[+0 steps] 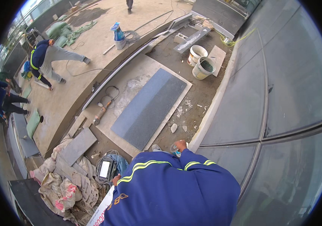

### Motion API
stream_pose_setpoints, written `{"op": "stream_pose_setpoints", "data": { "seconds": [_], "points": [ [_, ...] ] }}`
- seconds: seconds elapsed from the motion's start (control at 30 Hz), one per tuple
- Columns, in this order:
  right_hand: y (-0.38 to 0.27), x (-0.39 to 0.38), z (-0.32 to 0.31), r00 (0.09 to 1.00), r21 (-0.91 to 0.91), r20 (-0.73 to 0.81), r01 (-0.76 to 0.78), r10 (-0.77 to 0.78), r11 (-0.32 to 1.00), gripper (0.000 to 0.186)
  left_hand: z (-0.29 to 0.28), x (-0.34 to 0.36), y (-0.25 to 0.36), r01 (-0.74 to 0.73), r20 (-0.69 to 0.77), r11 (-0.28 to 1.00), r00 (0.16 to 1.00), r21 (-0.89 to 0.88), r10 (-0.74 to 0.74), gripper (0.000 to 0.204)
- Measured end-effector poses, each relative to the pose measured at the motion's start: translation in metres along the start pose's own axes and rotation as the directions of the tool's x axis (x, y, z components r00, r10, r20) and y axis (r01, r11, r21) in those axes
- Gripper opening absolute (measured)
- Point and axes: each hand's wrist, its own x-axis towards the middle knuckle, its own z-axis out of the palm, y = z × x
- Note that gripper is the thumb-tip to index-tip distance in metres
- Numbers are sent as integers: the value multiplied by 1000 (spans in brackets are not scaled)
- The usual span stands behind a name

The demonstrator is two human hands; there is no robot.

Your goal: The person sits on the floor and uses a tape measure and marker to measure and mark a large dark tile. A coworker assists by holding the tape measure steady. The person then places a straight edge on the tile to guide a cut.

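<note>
Navy jacket [172, 192]; slab [148, 109] at 11 o'clock off nearer right hand [181, 145], long axis 1–7.
Its fingers hold clear item [173, 147]; left hand [116, 179]: can't tell.

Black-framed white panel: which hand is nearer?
Left. The left hand is close beside the panel, on its right side; the right hand is much farther to the right.

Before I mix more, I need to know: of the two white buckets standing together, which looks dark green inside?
The nearer bucket, lower in the picture; the farther bucket looks paler inside.
</note>
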Motion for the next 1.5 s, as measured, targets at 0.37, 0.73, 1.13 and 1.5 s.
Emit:
{"op": "stream_pose_setpoints", "data": {
  "seconds": [0.37,0.73,1.13,1.5],
  "points": [
    [-40,-10,0,971,14,238,-23,19,1000,28,-6,-70,43,97,-104,639,957,-763,-270,20],
    [-104,28,29,960,24,276,36,-41,999,23,30,-105,83,336,82,932,941,-133,-328,24],
    [-90,29,42,975,23,209,67,-70,997,28,19,-89,71,299,2,934,953,-198,-304,21],
    [-54,2,10,960,-216,279,36,26,976,28,24,-88,61,262,38,954,965,-149,-259,27]
  ]
}}
